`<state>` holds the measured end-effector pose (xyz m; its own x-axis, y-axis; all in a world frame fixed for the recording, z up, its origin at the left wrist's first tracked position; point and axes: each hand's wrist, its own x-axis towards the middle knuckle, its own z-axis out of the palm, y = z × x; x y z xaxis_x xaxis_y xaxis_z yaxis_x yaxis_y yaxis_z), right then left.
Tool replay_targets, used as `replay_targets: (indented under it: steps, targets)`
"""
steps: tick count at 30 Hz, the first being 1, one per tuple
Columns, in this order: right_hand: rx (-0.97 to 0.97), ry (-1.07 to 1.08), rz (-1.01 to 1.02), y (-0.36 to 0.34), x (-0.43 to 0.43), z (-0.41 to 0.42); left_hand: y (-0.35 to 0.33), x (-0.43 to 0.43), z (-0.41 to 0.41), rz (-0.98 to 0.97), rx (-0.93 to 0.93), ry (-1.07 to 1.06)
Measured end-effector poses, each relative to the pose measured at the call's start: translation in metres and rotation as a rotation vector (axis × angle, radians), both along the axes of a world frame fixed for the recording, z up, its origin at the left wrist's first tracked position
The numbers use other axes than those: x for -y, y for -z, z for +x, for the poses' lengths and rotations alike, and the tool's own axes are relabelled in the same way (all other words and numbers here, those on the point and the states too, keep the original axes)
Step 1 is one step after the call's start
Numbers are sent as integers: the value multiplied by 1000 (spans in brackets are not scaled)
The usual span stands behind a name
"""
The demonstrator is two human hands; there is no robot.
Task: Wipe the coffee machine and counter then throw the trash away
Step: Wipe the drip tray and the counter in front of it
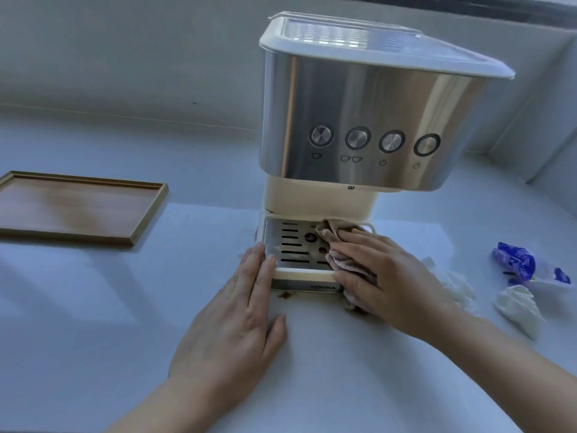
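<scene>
Cream-and-steel coffee machine (359, 120), beige cloth (343, 251), blue-white wrapper (518, 264)

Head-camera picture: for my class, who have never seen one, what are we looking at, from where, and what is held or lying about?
The single view comes from a camera worn on a person's head, looking down at their own bare hands. The right hand presses a pinkish cloth onto the drip tray of a coffee machine. The left hand lies flat on the white counter, fingertips against the tray's corner. Brown stains mark the counter. A wooden tray sits left; crumpled tissues and a blue wrapper lie right.
</scene>
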<state>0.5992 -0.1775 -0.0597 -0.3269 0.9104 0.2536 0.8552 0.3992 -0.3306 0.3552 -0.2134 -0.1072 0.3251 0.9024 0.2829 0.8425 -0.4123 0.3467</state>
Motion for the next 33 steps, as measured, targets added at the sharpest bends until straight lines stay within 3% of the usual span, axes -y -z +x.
replay_targets:
  steps: [5, 8, 12, 18, 23, 27, 33]
  targets:
    - [-119, 78, 88, -9, -34, 6, 2, -1, 0, 6, -11, -20]
    - [-57, 186, 111, -11, -49, -12, 2, 0, 1, 18, -20, -21]
    - [6, -31, 38, -6, -25, -21, 0, 0, 1, 22, -33, -13]
    - [4, 190, 71, -3, -30, -26, 1, 0, 0, 39, 10, 25]
    - [21, 21, -35, -7, -41, -56, 2, -1, -1, 23, 19, 31]
    - [92, -144, -115, -19, -35, -33, 5, -2, -2, 38, 25, 19]
    - [99, 37, 142, -7, -6, 4, 6, -1, -1, 22, 34, 3]
